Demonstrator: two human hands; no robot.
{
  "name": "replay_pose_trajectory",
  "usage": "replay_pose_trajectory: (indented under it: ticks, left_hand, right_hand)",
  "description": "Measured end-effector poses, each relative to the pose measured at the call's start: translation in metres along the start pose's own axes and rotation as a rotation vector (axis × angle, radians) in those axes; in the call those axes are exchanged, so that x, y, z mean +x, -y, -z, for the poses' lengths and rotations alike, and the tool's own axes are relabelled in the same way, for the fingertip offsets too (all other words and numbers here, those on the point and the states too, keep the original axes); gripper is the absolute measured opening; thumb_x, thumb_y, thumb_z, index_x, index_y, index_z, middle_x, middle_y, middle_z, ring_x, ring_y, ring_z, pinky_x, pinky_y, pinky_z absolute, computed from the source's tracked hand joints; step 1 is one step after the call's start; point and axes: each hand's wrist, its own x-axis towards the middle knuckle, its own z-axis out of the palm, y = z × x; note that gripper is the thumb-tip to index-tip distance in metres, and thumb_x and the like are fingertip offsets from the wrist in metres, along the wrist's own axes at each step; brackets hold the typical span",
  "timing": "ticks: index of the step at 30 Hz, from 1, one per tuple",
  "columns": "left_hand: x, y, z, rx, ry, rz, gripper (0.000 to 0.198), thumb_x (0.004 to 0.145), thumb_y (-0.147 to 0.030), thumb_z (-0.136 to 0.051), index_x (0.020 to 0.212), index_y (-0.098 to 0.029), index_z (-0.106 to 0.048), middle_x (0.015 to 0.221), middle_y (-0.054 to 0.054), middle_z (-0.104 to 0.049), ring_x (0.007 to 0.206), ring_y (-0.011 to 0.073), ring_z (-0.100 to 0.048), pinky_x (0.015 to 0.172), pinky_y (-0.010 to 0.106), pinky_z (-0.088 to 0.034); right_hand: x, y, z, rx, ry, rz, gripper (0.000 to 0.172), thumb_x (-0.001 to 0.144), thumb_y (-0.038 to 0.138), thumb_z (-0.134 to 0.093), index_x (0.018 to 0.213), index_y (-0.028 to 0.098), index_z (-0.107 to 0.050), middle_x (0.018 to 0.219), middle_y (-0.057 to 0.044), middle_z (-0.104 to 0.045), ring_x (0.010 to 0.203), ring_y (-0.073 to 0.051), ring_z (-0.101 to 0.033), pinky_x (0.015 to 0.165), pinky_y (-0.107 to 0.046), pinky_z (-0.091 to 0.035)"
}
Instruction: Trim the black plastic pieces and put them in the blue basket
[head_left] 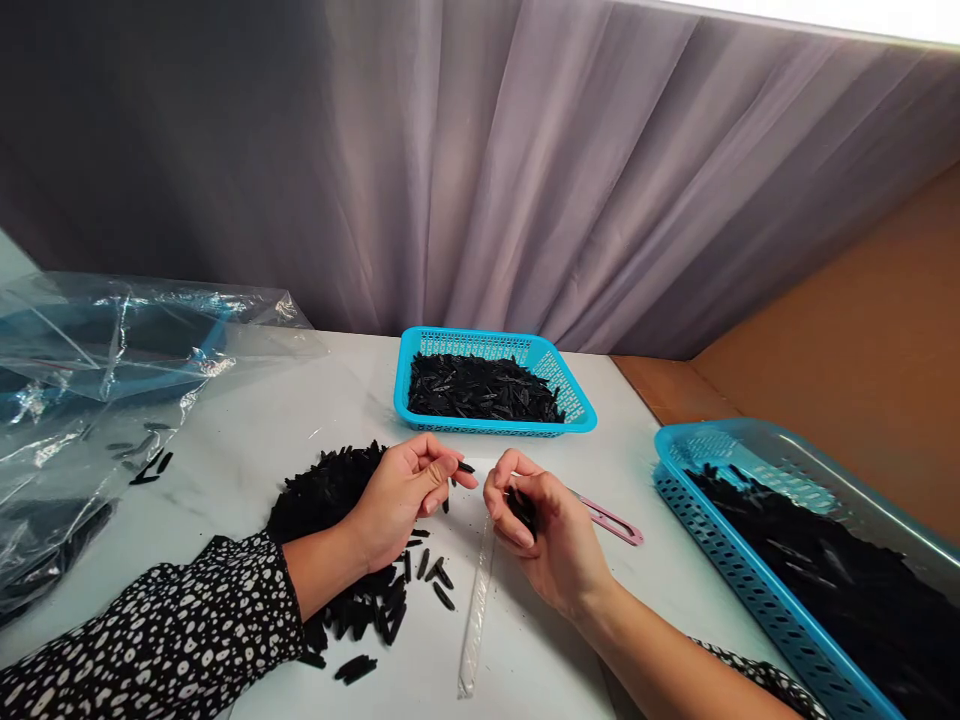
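Observation:
My left hand pinches a small black piece between thumb and fingers, above the right edge of a pile of black pieces. My right hand is curled round several black pieces that show in its palm. A narrow gap separates the two hands. Loose black pieces lie on the white table below my left hand. Between the hands and the front edge lies a clear plastic strip. A pink-handled tool is partly hidden behind my right hand.
A blue basket with black pieces stands at the back of the white table. Another blue basket, also holding black pieces, is at the right. Clear plastic bags cover the left side. A grey curtain hangs behind.

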Motion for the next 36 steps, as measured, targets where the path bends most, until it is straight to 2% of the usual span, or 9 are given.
replay_pose_trajectory:
  ticks: [3,7,11,15,17,21,24,28,36]
  left_hand:
    - [0.000,0.000,0.000,0.001,0.011,-0.016,0.035,0.073,-0.043,-0.079,0.077,-0.016,-0.058,0.070,0.004,-0.073,0.044,0.0029,-0.031,0.050,0.022,-0.019]
    - [-0.001,0.000,-0.001,-0.007,-0.004,-0.033,0.035,0.070,-0.040,-0.082,0.075,-0.016,-0.058,0.067,0.002,-0.071,0.044,0.0035,-0.033,0.049,0.022,-0.020]
    - [-0.001,0.000,0.000,0.001,0.009,-0.035,0.033,0.070,-0.039,-0.082,0.077,-0.016,-0.059,0.067,0.001,-0.070,0.045,0.0038,-0.034,0.049,0.022,-0.020]
    - [-0.001,-0.002,0.000,0.008,0.021,-0.023,0.024,0.078,-0.035,-0.074,0.084,-0.016,-0.061,0.070,0.001,-0.068,0.047,0.0042,-0.035,0.048,0.022,-0.021]
    - [-0.002,-0.003,-0.001,-0.023,0.004,0.012,0.018,0.079,-0.026,-0.069,0.092,-0.016,-0.061,0.073,0.000,-0.066,0.050,0.0050,-0.037,0.048,0.021,-0.021]
    - [-0.001,-0.003,-0.004,-0.072,-0.041,0.046,0.025,0.072,-0.010,-0.063,0.097,-0.016,-0.061,0.083,0.002,-0.065,0.058,0.0066,-0.046,0.050,0.020,-0.027]
    - [-0.001,-0.001,-0.004,-0.051,-0.047,0.033,0.023,0.075,-0.013,-0.065,0.098,-0.015,-0.062,0.089,0.004,-0.065,0.061,0.0070,-0.050,0.052,0.021,-0.031]
    - [0.000,0.002,-0.001,-0.042,0.000,0.019,0.024,0.079,-0.023,-0.070,0.101,-0.015,-0.060,0.087,0.006,-0.067,0.057,0.0072,-0.050,0.048,0.021,-0.025]
    - [-0.001,0.001,0.001,0.001,0.072,0.047,0.042,0.083,-0.037,-0.070,0.118,-0.017,-0.057,0.086,0.004,-0.069,0.044,0.0025,-0.031,0.045,0.023,-0.013]
  right_hand:
    - [0.001,-0.003,-0.002,-0.103,-0.048,-0.027,0.030,0.080,0.042,-0.069,0.070,0.018,-0.054,0.054,0.004,-0.057,0.038,-0.002,-0.021,0.039,-0.020,-0.011]
    - [0.002,-0.006,-0.003,-0.207,-0.078,0.004,0.036,0.071,0.047,-0.081,0.083,0.017,-0.064,0.053,0.007,-0.054,0.039,-0.003,-0.023,0.039,-0.020,-0.010]
    - [0.002,-0.006,-0.002,-0.234,-0.093,0.053,0.035,0.071,0.045,-0.083,0.081,0.015,-0.068,0.052,0.006,-0.053,0.041,-0.003,-0.024,0.040,-0.021,-0.012]
    - [0.001,-0.006,-0.002,-0.226,-0.114,0.061,0.033,0.069,0.044,-0.083,0.077,0.016,-0.067,0.051,0.007,-0.052,0.040,-0.003,-0.022,0.040,-0.021,-0.012]
    - [0.001,-0.005,-0.001,-0.229,-0.137,0.081,0.033,0.068,0.044,-0.084,0.077,0.016,-0.067,0.052,0.007,-0.051,0.040,-0.003,-0.022,0.040,-0.021,-0.013]
    - [0.002,-0.004,-0.001,-0.245,-0.186,0.122,0.034,0.066,0.043,-0.085,0.079,0.017,-0.067,0.052,0.007,-0.050,0.041,-0.004,-0.022,0.039,-0.021,-0.014]
    - [0.003,-0.004,-0.001,-0.258,-0.200,0.141,0.035,0.065,0.043,-0.085,0.079,0.018,-0.066,0.051,0.008,-0.049,0.042,-0.005,-0.024,0.039,-0.021,-0.014]
    - [0.002,-0.006,0.001,-0.324,-0.204,0.190,0.032,0.069,0.043,-0.083,0.080,0.018,-0.065,0.051,0.008,-0.046,0.043,-0.006,-0.026,0.039,-0.021,-0.016]
    - [0.003,-0.012,0.007,-0.485,-0.194,0.297,0.022,0.078,0.040,-0.075,0.080,0.020,-0.066,0.053,0.006,-0.046,0.047,-0.009,-0.031,0.041,-0.022,-0.022]
